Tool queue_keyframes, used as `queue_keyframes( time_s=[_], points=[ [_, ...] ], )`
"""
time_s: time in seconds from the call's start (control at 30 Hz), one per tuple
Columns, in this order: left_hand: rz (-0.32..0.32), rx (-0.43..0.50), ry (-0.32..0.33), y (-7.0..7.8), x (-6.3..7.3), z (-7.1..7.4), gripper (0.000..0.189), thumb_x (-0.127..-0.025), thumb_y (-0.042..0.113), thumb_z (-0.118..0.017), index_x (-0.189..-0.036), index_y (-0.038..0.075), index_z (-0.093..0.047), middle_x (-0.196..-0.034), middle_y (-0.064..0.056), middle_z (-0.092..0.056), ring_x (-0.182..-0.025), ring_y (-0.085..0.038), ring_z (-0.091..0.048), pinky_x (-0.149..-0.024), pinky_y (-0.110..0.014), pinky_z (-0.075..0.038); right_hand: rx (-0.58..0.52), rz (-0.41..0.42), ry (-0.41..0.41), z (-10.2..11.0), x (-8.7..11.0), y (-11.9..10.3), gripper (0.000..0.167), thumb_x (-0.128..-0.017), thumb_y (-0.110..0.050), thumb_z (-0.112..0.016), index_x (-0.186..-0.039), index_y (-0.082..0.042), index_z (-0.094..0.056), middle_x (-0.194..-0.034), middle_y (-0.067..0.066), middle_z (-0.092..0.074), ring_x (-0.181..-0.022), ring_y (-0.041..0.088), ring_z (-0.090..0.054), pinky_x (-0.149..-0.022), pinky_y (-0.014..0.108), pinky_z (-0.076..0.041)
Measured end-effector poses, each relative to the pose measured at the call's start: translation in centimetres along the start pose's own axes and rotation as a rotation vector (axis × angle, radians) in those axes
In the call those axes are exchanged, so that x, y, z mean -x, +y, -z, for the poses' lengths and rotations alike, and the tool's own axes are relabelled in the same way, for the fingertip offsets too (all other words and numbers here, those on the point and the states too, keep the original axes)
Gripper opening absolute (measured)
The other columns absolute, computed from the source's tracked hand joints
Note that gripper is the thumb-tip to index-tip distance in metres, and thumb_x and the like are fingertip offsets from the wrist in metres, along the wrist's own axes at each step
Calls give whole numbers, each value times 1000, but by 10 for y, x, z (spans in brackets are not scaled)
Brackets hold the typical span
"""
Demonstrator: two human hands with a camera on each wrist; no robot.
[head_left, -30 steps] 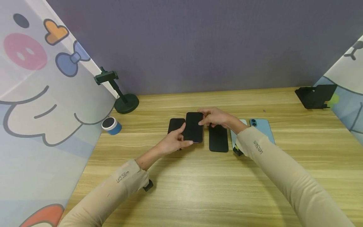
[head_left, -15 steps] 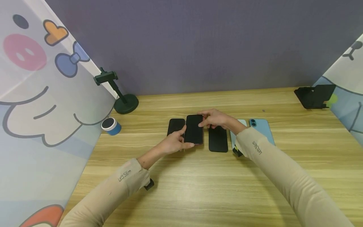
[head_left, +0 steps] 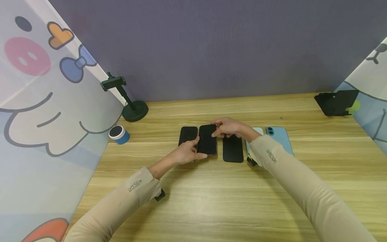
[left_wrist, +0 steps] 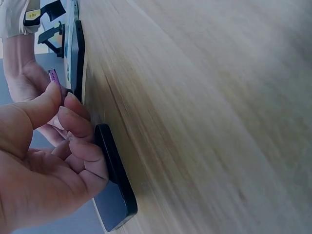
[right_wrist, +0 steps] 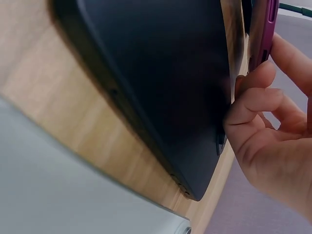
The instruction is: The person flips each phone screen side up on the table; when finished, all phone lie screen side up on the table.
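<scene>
Head view, centre | your left hand (head_left: 186, 152) and right hand (head_left: 229, 127) are pinching the purple-edged phone (head_left: 207, 140), fingers (left_wrist: 48, 100) clamped at its edges | left black phone (head_left: 187, 133), right black phone (head_left: 233, 149) are lying nearby on worktop (head_left: 205, 198)

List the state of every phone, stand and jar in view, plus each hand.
Purple-edged phone, dark face up, raised
Left hand, gripping that phone
Right hand, pinching that phone
Left black phone, flat, partly hidden
Right black phone, flat, partly hidden
Pale phone, flat, partly hidden
Blue phone, flat, camera side up
Left stand, upright, holding no phone
Right stand, panel raised, holding no phone
Jar, upright, lid on or off unclear
</scene>
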State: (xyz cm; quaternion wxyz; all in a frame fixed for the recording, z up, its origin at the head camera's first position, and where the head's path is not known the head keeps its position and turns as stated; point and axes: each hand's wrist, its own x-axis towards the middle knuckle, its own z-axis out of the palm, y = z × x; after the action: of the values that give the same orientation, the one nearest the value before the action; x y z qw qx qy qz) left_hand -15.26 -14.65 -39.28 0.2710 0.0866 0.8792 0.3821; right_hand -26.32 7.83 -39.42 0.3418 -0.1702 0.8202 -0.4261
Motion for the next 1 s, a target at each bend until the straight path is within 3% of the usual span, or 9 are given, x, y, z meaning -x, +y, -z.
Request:
queue_keyframes(
  time_s=[0.17,0.27,0.47,1.0],
  points=[
    [14,-34,-18,1,-2,0,96,-94,35,-71,-160,4,-9,-81,-6,-73,-66,-18,-62,-58,-25,-47,16,-2,-9,0,-2,1,74,-94,-21,-72,-158,-13,-34,-76,4,-56,-60,16,-45,-55,29,-34],
    [27,-62,-24,2,-4,0,96,-94,35,-71,-160,4,-8,-82,-5,-73,-67,-19,-63,-58,-25,-47,32,-10,-9,0,-2,0,74,-94,-21,-71,-158,-14,-34,-69,3,-54,-59,16,-44,-55,29,-34],
    [47,-137,-34,6,-6,-1,97,-94,33,-72,-160,3,-7,-78,-5,-70,-64,-19,-61,-54,-23,-40,42,-42,8,-1,-2,-4,76,-93,-20,-73,-158,-15,-34,-66,1,-54,-56,14,-45,-54,28,-36],
    [65,-215,-45,12,-7,-2,99,-94,34,-71,-160,2,-4,-80,-1,-71,-66,-18,-63,-57,-24,-43,72,-32,16,-4,-4,-3,76,-94,-17,-71,-158,-12,-32,-57,-2,-45,-49,13,-37,-51,27,-34]
  ],
)
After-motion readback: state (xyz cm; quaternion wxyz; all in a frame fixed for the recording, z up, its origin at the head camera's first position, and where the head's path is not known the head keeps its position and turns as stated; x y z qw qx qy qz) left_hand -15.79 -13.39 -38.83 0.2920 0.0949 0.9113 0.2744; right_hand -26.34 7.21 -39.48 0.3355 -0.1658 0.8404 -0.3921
